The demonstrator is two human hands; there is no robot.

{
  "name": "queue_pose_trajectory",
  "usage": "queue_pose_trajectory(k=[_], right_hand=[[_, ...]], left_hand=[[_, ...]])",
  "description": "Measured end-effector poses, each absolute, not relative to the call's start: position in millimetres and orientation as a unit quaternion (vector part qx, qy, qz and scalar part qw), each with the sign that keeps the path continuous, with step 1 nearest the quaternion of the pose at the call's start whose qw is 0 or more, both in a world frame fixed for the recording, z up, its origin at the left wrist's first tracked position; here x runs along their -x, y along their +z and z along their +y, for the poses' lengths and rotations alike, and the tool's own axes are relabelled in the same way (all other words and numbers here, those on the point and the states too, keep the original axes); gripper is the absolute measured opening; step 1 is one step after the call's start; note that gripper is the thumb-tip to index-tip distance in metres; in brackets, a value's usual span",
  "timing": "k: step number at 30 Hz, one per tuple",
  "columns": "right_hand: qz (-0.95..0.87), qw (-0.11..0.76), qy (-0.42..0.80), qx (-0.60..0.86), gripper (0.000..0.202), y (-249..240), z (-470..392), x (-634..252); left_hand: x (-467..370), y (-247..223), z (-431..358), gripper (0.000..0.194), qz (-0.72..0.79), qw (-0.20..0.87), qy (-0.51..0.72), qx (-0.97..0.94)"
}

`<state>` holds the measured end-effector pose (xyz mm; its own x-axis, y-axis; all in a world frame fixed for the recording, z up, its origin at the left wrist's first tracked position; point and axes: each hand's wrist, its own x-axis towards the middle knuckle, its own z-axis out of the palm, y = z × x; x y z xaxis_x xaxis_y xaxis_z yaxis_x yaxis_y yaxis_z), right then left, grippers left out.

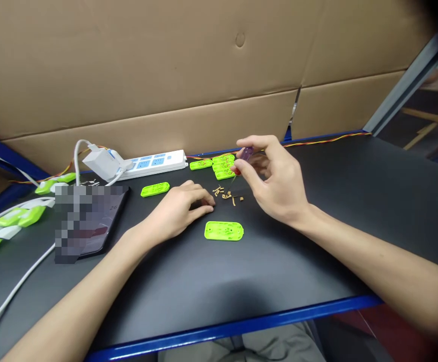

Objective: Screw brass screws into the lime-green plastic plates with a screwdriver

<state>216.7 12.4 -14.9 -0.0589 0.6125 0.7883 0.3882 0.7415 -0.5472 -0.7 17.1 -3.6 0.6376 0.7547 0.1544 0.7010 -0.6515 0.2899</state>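
While the right hand [279,177] has a screwdriver [245,153] pinched by its purple handle between thumb and fingers, the thin shaft slants down to the left toward a loose scatter of little brass-coloured bits [227,195]. Can't really tell if the tip is touching any of them, it's just too small to see.

The left hand [183,207] is resting on the black table [279,276], just left of those bits, fingers curled and thumb close to the fingertips. No way to say whether it's got a tiny piece in there or nothing at all.

As for the green stuff: one bright green shell [223,231] lies flat on the near side of the bits, roughly between the two forearms, with its hollow side up. Another green tray [154,189] sits on the far left side of the left hand. Further back there's a cluster of green pieces [223,168] with red spots, partly behind the right hand's fingers, plus a single green piece [201,164] just left of it.

Over on the left it's a white power strip [154,163], a plugged-in charger [100,162] and a dark, partly pixelated device [104,229].
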Motion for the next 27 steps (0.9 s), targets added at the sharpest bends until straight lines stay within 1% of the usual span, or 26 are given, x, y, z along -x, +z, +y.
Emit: queue_pose_trajectory(k=[7, 14, 27], right_hand=[[-0.739, 0.574, 0.086, 0.342, 0.034, -14, 11, -219], [-0.737, 0.577, 0.094, 0.339, 0.032, -14, 9, -218], [-0.736, 0.580, 0.109, 0.332, 0.030, -12, 5, -213]], left_hand=[[2, -4, 19, 0.019, 0.413, 0.127, 0.140, -0.891], [-4, -2, 15, 0.024, 0.409, 0.096, 0.154, -0.894], [-19, -9, 15, 0.015, 0.387, 0.055, 0.155, -0.907]])
